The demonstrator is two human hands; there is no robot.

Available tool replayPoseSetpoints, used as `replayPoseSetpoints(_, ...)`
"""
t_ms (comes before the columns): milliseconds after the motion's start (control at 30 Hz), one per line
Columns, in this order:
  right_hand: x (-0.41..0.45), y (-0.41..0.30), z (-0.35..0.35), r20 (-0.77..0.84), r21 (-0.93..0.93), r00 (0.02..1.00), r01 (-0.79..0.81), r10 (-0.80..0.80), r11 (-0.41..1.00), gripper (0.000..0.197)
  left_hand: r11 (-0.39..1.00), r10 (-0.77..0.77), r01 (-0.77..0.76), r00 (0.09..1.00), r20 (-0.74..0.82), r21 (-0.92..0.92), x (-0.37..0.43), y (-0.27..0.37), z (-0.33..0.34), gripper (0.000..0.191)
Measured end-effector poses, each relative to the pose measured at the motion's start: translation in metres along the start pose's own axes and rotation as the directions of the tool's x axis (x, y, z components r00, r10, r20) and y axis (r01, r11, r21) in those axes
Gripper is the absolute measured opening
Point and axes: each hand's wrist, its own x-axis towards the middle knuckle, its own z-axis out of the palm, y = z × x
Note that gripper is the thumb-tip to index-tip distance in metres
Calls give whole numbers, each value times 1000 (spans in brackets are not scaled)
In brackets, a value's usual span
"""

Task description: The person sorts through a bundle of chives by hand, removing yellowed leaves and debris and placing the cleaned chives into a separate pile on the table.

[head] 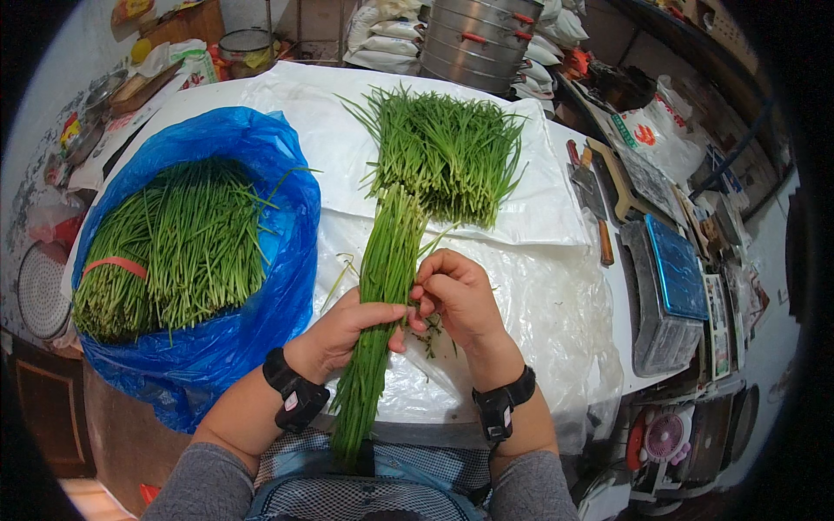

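My left hand [355, 325] is wrapped around the middle of a bunch of garlic chives [391, 254], whose pale stem ends point away from me and leaves hang towards my lap. At the bunch's right side, my right hand [456, 286] has thumb and forefinger pinched together; whether a stalk is between them cannot be told. Beyond the bunch lies a wide pile of chives [449, 150] on a white plastic sheet [554, 195]. To the left, an open blue plastic bag [296, 260] holds more chives [202, 241], part of them bound by a red band [117, 264].
Plant scraps [430, 335] lie below my right hand. At the table's right are a cleaver [588, 189], another wooden-handled tool [605, 241] and a scale with a blue top [676, 267]. A stacked metal steamer [479, 42] and white sacks [391, 39] stand behind the table.
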Motion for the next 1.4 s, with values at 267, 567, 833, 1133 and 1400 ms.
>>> replayPoseSetpoints(267, 0, -10, -12, -47, -362, 991, 96, -121, 927, 10, 998, 35, -35, 999, -3, -49, -3, 6, -9, 55)
replayPoseSetpoints(567, -1, -12, -11, -72, -624, 986, 73, -151, 778, 17, 999, 49, -49, 999, -22, -8, -1, 2, -8, 53)
replayPoseSetpoints(833, -9, -4, 21, -20, -270, 938, 327, -345, 906, 9, 995, 24, -20, 999, -37, 98, 1, -3, -4, 39)
replayPoseSetpoints(1133, -5, -2, 13, -120, -124, 980, 145, -160, 982, 5, 993, -27, 30, 999, -25, 117, -1, -1, 1, 35)
replayPoseSetpoints(1400, 0, -8, -1, -136, 45, 985, 113, -106, 993, 5, 999, 10, -8, 999, -41, 52, -2, 2, 2, 47)
